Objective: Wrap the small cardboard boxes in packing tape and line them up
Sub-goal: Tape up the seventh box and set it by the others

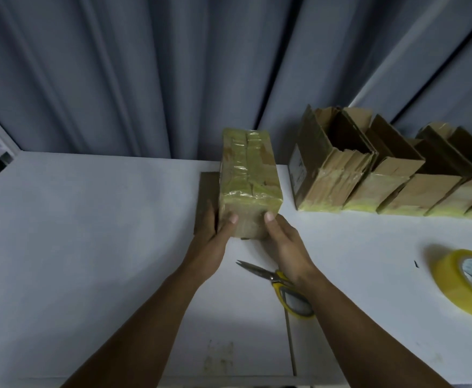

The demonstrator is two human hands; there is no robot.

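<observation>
Our left hand (211,242) grips the left side of the taped box (247,175), thumb pressed on its near face; the box is upright over the middle of the white table (89,233), at twelve o'clock from us, wrapped in glossy yellowish tape; our right hand (284,242) clamps its right side the same way, so the hands are apart with the box between them; scissors (281,287) with yellow handles lie at five o'clock from the box, partly under our right wrist; a row of open boxes (383,175) stands side by side at two o'clock; the tape roll (464,284) lies at four o'clock, well apart.
</observation>
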